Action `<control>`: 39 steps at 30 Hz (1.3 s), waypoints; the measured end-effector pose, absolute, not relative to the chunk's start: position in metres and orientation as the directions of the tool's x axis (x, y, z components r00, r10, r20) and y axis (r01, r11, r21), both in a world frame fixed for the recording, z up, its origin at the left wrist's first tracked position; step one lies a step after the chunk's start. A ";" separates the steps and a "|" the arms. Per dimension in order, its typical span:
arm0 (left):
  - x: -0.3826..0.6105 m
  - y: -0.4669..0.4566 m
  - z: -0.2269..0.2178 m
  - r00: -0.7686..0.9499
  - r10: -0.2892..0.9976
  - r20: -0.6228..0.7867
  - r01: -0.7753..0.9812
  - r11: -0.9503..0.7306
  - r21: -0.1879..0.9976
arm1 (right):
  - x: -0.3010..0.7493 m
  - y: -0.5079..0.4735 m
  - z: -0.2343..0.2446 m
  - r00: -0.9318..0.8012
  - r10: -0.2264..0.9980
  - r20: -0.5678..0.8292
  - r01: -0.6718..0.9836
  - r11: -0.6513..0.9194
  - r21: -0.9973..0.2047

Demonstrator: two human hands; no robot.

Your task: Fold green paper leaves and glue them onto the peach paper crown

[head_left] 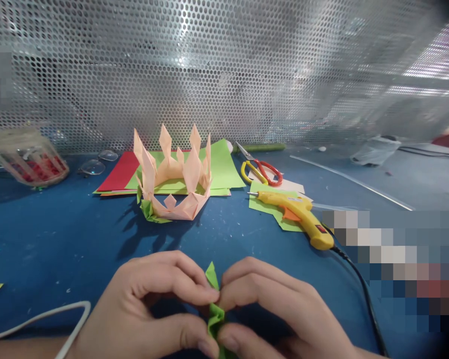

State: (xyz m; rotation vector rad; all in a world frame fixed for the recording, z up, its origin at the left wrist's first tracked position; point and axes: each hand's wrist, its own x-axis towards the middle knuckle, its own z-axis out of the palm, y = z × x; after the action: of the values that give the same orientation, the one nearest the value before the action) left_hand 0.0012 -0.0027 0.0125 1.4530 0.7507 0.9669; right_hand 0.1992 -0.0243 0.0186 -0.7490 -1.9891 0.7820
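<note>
Between my two hands is a small folded piece of green paper (216, 315), creased and pointed at its top. My left hand (153, 304) pinches it from the left with thumb and fingers. From the right, my right hand (280, 309) grips the same piece, its fingertips meeting those of the left. The lower end of the paper is partly hidden by my thumbs. Beyond my hands stands a peach paper crown (190, 202) with tall pointed tips. Folded green paper (149, 212) sits at the crown's lower left edge.
Behind the crown lie red paper (115, 174) and green sheets (224, 167). To the right are scissors (262, 172) and a yellow glue gun (295, 209) with a black cord. A jar (33, 162) and glasses (93, 167) stand left. A white cable (41, 316) crosses near my left wrist.
</note>
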 end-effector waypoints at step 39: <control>0.004 -0.003 0.017 0.415 0.901 0.124 0.173 -0.211 0.962 | 0.198 -0.030 0.008 -0.353 0.841 0.410 0.395 0.531 -0.750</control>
State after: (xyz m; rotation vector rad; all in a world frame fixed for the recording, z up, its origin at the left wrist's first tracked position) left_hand 0.0037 -0.0035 0.0166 1.6610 0.9540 0.9029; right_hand 0.1976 -0.0305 0.0079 -1.0061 -1.9562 0.6935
